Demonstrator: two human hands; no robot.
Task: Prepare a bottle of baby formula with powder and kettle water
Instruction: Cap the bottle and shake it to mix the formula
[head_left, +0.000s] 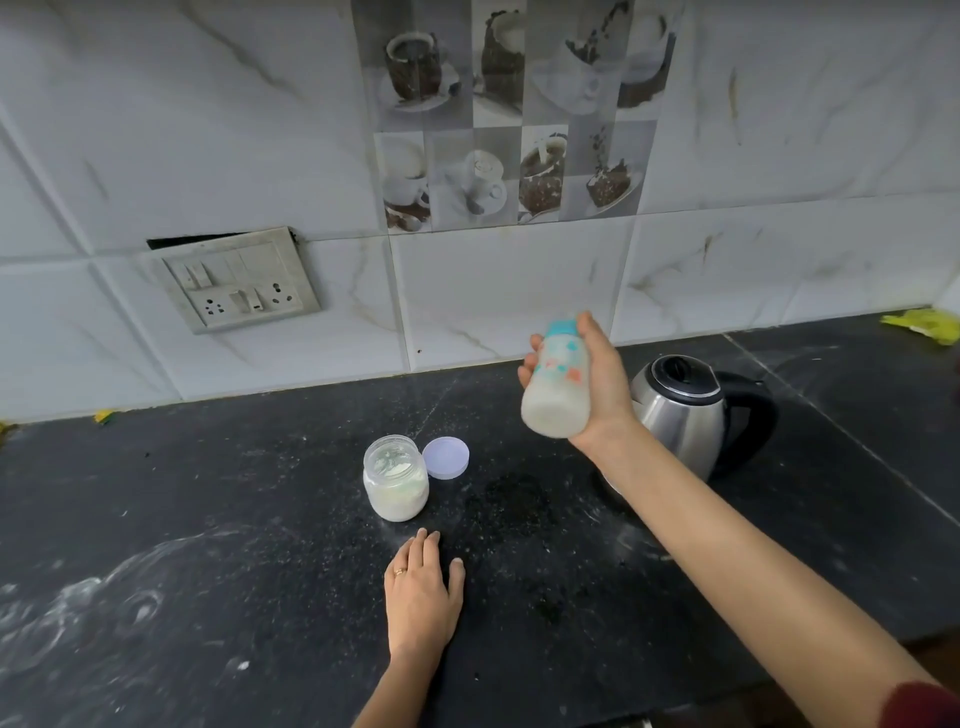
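Using the open powder jar (396, 480) as the reference for everything. Way off to its left, up on the tiled wall, there's a grey socket-and-switch plate (239, 280), a bit crooked, with a dark gap above it. On the black stone surface (208, 519), left of the jar and nearer the camera, there are white dusty smears (78, 608).

The jar stands upright on the surface. It's clear, with pale powder in the lower part and some clinging to the walls. Its lilac lid (445, 457) lies flat just to the jar's right, maybe touching it, can't tell for sure.

In front of the jar, slightly right, the left hand (423, 587) is released and lies palm-down on the surface. The fingers are straight, there's a ring on one finger, and it's holding nothing.

Up and to the right of the jar, well off the surface, the right hand (605, 387) is grasping the baby bottle (557, 395) around its middle. The bottle is tilted, teal collar end toward the wall and base toward the camera, with milky white liquid inside. It looks a bit blurry.

Further right of the jar, behind that wrist, a steel kettle (685, 410) with a black lid and handle stands on the surface. Far right of the jar, by the wall, there's something yellow (922, 325) and crumpled, can't tell what.
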